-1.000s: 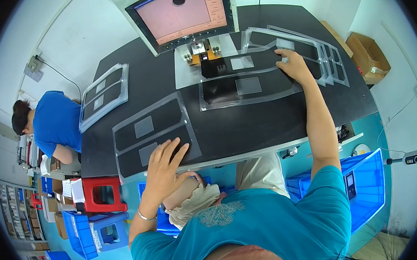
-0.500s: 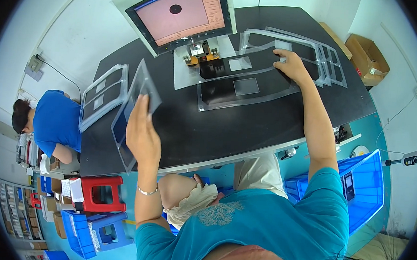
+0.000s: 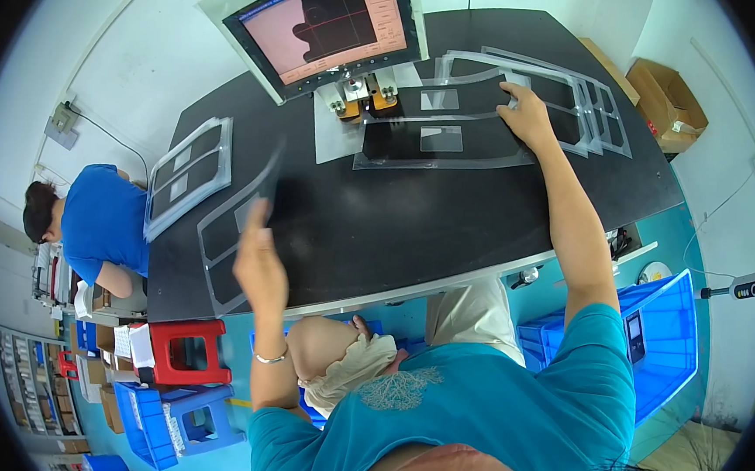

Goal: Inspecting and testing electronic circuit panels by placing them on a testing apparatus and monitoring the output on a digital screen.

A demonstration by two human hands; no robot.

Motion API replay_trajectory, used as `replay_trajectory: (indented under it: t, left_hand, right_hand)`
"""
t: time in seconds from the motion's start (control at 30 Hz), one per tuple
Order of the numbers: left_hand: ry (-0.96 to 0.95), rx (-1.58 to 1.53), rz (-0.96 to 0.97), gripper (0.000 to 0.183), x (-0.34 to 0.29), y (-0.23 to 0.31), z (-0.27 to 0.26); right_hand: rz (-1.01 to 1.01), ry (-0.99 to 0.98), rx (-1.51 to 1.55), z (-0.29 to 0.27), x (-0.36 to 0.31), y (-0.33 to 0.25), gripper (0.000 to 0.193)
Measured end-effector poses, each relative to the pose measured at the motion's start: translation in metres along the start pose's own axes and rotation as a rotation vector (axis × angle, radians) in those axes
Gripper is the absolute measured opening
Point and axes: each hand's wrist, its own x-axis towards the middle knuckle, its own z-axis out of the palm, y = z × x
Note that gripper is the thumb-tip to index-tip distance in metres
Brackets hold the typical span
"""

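Observation:
My left hand (image 3: 261, 267) grips a thin dark sheet with a clear border (image 3: 223, 232), over the left part of the black table. Its right side tilts up and is smeared by motion. My right hand (image 3: 526, 119) is closed, thumb and fingers at the right part of another clear-bordered dark sheet (image 3: 489, 138) with two pale windows. The far left corner of this sheet reaches a metal fixture with yellow parts (image 3: 352, 102) beneath a monitor (image 3: 326, 31). On the screen, red cross lines lie over a large dark shape.
Several similar sheets are stacked at the table's left edge (image 3: 191, 174), and more overlap at the far right (image 3: 591, 119). A cardboard box (image 3: 664, 102) stands beyond the right edge. Blue bins (image 3: 663, 352) and a red stool (image 3: 185, 351) flank me. A person in blue (image 3: 102, 225) bends at left.
The sheet under my right hand has slid away from me toward the fixture. My left sheet has tipped lower. On the monitor, a dark round spot has given way to a large dark shape.

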Motion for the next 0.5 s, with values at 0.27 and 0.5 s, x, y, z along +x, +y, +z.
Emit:
replay_trajectory:
  t: [0.27, 0.5]
  left_hand:
    - [1.003, -0.481, -0.082, 0.039, 0.066, -0.049, -0.079]
    - [0.135, 0.550, 0.404, 0.032, 0.138, -0.064, 0.030]
  right_hand:
    - [-0.008, 0.022, -0.022, 0.002, 0.000, 0.006, 0.051]
    - [0.000, 0.022, 0.052, -0.004, -0.002, 0.001, 0.053]
